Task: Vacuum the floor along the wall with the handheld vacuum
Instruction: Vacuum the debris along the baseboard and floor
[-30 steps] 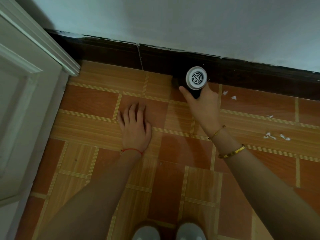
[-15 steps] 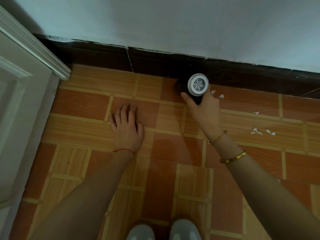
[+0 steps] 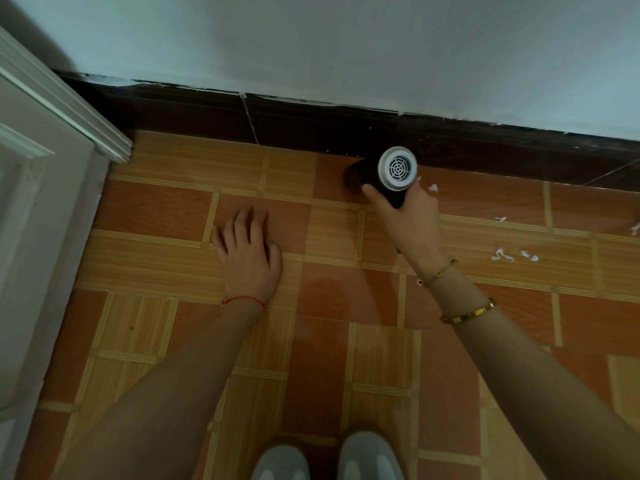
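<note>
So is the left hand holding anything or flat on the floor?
Flat and empty: the left hand rests palm down on the floor tiles, fingers spread, holding nothing.

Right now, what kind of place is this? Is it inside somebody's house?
Probably yes: a room indoors, at the edge of the floor. You can see patterned floor tiles, a dark baseboard under a pale painted wall, and a white door frame on the left.
</note>
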`<state>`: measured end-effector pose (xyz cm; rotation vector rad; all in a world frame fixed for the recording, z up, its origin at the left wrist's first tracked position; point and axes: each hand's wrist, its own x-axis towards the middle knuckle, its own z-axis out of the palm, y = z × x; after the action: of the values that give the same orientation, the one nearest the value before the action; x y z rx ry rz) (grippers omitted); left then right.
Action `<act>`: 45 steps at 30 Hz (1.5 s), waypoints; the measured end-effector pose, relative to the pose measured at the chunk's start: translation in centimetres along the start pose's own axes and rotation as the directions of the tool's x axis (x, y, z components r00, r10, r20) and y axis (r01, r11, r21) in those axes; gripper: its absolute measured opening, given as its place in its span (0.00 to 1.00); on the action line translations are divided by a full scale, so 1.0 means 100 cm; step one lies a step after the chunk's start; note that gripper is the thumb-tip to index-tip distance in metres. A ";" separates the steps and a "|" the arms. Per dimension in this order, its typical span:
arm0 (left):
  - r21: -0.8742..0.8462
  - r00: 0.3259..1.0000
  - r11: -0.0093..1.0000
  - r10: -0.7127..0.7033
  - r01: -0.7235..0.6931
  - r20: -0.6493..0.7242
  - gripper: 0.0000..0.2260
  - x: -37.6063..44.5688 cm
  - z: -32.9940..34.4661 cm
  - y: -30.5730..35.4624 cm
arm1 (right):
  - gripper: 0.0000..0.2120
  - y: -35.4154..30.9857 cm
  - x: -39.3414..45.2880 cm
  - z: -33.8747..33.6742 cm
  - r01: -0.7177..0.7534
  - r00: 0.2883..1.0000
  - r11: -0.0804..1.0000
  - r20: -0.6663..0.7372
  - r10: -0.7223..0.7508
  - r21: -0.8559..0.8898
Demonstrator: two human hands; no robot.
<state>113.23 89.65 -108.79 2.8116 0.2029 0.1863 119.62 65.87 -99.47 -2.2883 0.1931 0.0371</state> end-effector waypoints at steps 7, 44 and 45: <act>0.005 1.000 1.000 0.000 0.000 -0.011 0.22 0.000 0.001 0.000 | 0.31 -0.003 -0.008 0.023 0.072 0.981 0.997 0.179 -0.072 0.007; 0.005 1.000 1.000 0.007 -0.007 0.006 0.22 0.003 0.001 -0.003 | 0.33 -0.054 0.050 0.083 0.148 0.974 0.984 0.159 -0.163 0.102; -0.006 1.000 1.000 0.013 -0.013 0.016 0.22 0.004 -0.001 -0.003 | 0.33 -0.058 0.050 0.085 0.154 0.971 0.983 0.168 -0.169 0.099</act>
<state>113.53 90.03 -108.77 2.8081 0.1799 0.1670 125.74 75.39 -101.27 -2.1946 -0.0825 0.1434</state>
